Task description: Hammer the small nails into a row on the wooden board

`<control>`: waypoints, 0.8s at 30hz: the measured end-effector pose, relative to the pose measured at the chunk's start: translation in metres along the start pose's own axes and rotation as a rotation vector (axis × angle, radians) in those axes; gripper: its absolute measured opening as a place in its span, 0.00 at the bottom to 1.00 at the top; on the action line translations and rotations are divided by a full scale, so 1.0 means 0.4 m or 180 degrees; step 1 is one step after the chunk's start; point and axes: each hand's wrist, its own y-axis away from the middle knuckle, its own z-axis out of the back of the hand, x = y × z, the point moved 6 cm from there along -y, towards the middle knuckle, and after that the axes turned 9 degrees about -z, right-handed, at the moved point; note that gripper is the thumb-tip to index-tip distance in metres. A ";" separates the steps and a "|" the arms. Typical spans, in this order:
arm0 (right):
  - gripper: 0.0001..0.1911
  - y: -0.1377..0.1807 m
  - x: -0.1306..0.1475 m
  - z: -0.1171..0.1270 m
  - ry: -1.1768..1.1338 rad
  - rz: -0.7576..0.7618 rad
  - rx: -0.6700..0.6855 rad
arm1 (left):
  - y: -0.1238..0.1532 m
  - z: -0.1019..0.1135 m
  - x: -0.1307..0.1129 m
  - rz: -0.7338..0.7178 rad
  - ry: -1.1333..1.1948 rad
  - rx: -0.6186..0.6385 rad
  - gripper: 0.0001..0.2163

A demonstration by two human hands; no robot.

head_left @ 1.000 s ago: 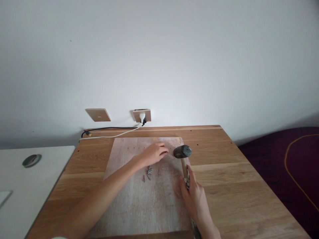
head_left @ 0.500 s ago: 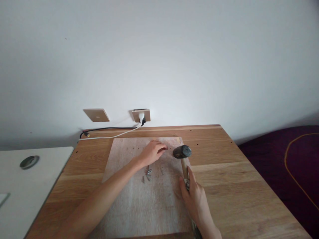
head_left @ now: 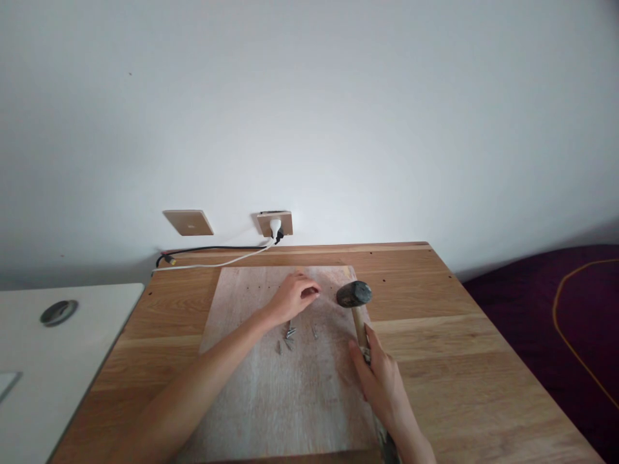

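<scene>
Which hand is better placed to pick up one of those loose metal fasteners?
Probably the left hand: it is nearer the fastener cluster, though whether it holds something is unclear. The right hand is wrapped around the mallet.

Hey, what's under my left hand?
Your left hand is over the pale wooden board; loose metal fasteners lie just nearer you. What lies directly beneath the hand is hidden.

The right hand [head_left: 383, 380] holds a mallet [head_left: 354, 294], the left hand [head_left: 293, 298] near metal fasteners [head_left: 290, 333].
</scene>
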 end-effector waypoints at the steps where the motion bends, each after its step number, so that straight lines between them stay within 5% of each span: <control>1: 0.32 -0.001 0.000 0.002 -0.0075 -0.0029 0.0053 | 0.001 -0.001 0.000 -0.0003 0.0002 0.0003 0.03; 11: 0.36 -0.019 0.063 0.026 -0.0601 -0.0303 0.0743 | 0.002 0.008 0.000 0.0134 0.0329 -0.0157 0.16; 19: 0.32 -0.026 0.111 0.022 -0.0402 0.0133 0.0806 | 0.004 -0.002 0.005 0.0255 0.0585 -0.0236 0.20; 24: 0.36 -0.026 0.081 0.027 -0.0577 -0.0118 0.0715 | 0.003 0.004 -0.002 0.0292 0.0577 -0.0151 0.21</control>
